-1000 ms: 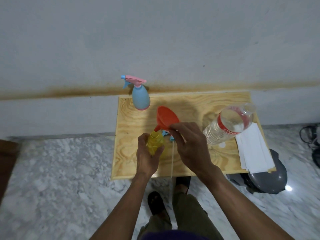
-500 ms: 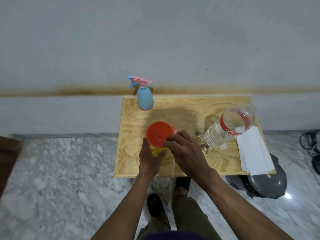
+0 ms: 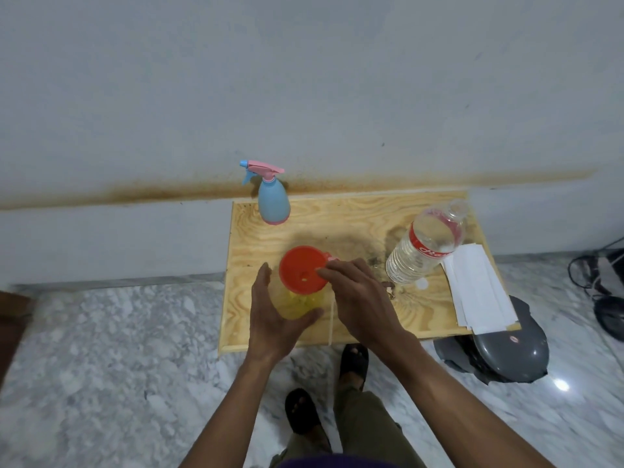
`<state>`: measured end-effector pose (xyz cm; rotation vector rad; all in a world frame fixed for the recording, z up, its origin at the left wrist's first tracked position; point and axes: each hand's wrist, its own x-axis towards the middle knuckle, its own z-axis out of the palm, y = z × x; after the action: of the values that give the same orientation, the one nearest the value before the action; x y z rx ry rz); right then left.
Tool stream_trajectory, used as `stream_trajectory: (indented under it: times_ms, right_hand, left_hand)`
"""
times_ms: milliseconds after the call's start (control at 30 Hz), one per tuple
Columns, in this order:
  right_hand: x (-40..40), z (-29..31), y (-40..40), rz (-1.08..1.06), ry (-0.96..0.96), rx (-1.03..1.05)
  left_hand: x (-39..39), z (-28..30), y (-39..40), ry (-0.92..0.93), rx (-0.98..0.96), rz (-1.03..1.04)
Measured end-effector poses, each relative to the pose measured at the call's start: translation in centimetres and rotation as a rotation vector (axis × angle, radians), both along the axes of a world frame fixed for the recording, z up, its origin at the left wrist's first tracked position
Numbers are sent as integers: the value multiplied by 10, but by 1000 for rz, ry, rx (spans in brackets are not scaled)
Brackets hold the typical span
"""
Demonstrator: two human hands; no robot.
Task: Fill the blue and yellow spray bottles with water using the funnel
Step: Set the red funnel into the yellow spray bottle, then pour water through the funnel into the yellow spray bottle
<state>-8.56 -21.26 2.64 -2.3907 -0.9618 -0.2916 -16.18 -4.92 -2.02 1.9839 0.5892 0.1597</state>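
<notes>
We look down on a small wooden table (image 3: 354,228) set against a grey wall, and both of our hands are at work near its front edge. The yellow spray bottle (image 3: 299,304) stands on the wood between them with its spray head off, and the red funnel (image 3: 303,270) sits upright in its neck, the wide mouth facing us so we see straight down to the small hole.

Our left hand (image 3: 270,315) cups the yellow bottle from the left side, fingers extended upward alongside it and the thumb curling under its near side, so it holds the body steady. Our right hand (image 3: 361,295) reaches in from the right, its fingers laid on the funnel's right rim; whether they pinch the rim or merely rest on it, we cannot tell. A thin pale tube (image 3: 331,320) runs down the table beneath that hand.

At the back left corner the blue spray bottle (image 3: 273,206) stands upright with its pink trigger head on, well apart from the hands. To the right stands 1 clear water bottle (image 3: 425,244) with a red label, uncapped, its white cap (image 3: 421,283) lying beside its base. A stack of white paper (image 3: 479,288) overhangs the table's right edge.
</notes>
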Motion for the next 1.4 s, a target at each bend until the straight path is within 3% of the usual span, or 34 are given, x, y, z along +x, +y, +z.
stream_trajectory:
  times_ms: [167,333,433,533,733,833,1167,1400]
  right_hand:
    - [-8,11,-21,-264,155,232]
    - [4,3,-62,-766,351,557]
    - [31,-8,-84,-863,461,597]
    - [57,-18,-99,-853,562,586]
    - [83,-48,-119,-626,626,529]
    - [92,-59,-120,-589,673,612]
    - [114,-82,-132,-452,488,577]
    - [134,-74,-120,-395,463,524]
  left_hand:
    - [5,31,-7,-161,117,5]
    - [18,43,-13,-115,164,-6]
    - [22,44,-14,-75,151,17]
    - [21,44,-16,-81,130,39]
    - [22,44,-21,-63,115,63]
    - [23,44,-22,-55,128,58]
    - [23,41,-22,-64,172,39]
    - [24,46,-20,-34,185,41]
